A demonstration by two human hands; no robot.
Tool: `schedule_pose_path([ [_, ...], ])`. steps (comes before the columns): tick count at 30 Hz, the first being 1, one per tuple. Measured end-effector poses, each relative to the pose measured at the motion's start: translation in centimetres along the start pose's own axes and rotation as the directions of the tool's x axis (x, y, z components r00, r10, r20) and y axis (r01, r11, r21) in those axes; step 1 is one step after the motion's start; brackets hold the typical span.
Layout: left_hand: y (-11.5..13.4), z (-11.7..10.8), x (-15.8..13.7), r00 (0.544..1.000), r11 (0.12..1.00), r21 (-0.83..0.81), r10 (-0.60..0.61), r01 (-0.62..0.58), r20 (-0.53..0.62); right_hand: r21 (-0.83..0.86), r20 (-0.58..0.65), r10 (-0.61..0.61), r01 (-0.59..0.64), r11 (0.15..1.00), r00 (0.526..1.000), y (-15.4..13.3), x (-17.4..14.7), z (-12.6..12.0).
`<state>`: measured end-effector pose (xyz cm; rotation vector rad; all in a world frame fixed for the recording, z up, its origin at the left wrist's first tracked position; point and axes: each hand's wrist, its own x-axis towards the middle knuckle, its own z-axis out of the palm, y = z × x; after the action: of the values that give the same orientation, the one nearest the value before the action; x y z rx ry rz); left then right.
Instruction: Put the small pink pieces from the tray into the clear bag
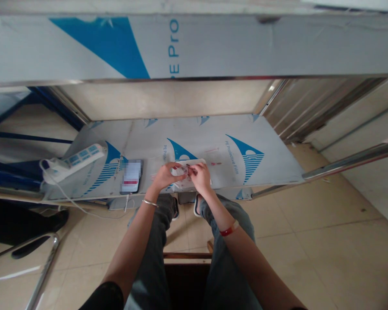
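My left hand is closed, thumb and forefinger curled round a small clear plastic piece, perhaps a little bag. Close beside it, my right hand is pinched, with something small and dark at its fingertips, too tiny to name. Both hands are over a white pad or shallow tray near the front edge of the film-covered table. A few small dark red bits lie on the table to the right of my right hand.
A phone lies left of my hands with a white cable plugged in. Further left is a white power strip. A raised shelf edge crosses above the table. A metal chair frame stands lower left.
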<state>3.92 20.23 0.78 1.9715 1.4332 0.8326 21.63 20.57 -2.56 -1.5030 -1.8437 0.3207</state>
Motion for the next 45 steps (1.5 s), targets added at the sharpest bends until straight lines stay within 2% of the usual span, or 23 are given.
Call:
schedule_pose_path([
  [3,-0.1,0.2,0.0,1.000,1.000,0.007,0.013,-0.013,0.000,0.065,-0.133,0.011,-0.002,0.998,0.991,-0.9,0.0,-0.6],
  [5,0.0,0.2,0.0,1.000,1.000,0.016,0.017,-0.017,0.001,0.080,-0.150,0.020,-0.008,0.997,0.989,-1.7,-0.1,-1.1],
  [12,0.6,0.1,0.1,0.998,1.000,0.001,0.011,-0.011,-0.059,0.183,-0.067,-0.018,0.030,0.983,0.998,-3.2,-0.7,-1.4],
  [18,0.8,0.4,0.1,0.993,1.000,-0.010,-0.019,0.018,-0.115,0.287,-0.072,0.045,-0.023,0.958,0.996,-2.8,-0.7,-0.8],
  [26,1.1,1.3,-0.1,0.981,0.983,-0.171,-0.102,0.073,-0.167,0.398,0.118,0.019,-0.065,0.915,0.993,-1.5,-2.7,-1.2],
  [30,2.0,2.1,-0.1,0.989,0.949,-0.303,-0.120,0.089,-0.088,0.535,0.161,0.111,-0.181,0.825,0.981,-1.2,-3.6,-1.8],
  [33,3.4,1.1,0.1,0.992,0.917,-0.377,-0.116,0.128,0.054,0.671,0.184,0.156,-0.240,0.702,0.971,-1.4,-3.9,-3.0],
  [36,5.2,-0.9,0.8,0.967,0.923,-0.356,-0.054,0.143,0.248,0.763,0.274,0.176,-0.325,0.559,0.946,-1.8,-4.0,-4.4],
  [38,6.5,-2.2,1.4,0.946,0.930,-0.341,-0.019,0.136,0.324,0.770,0.334,0.190,-0.383,0.510,0.923,-1.9,-4.0,-5.0],
  [41,8.3,-3.6,2.4,0.925,0.954,-0.279,0.009,0.105,0.380,0.791,0.350,0.212,-0.409,0.455,0.912,-2.0,-4.1,-5.4],
  [45,10.5,-4.4,2.7,0.919,0.983,-0.183,0.039,0.036,0.393,0.842,0.355,0.218,-0.412,0.347,0.909,-2.1,-4.2,-5.7],
])
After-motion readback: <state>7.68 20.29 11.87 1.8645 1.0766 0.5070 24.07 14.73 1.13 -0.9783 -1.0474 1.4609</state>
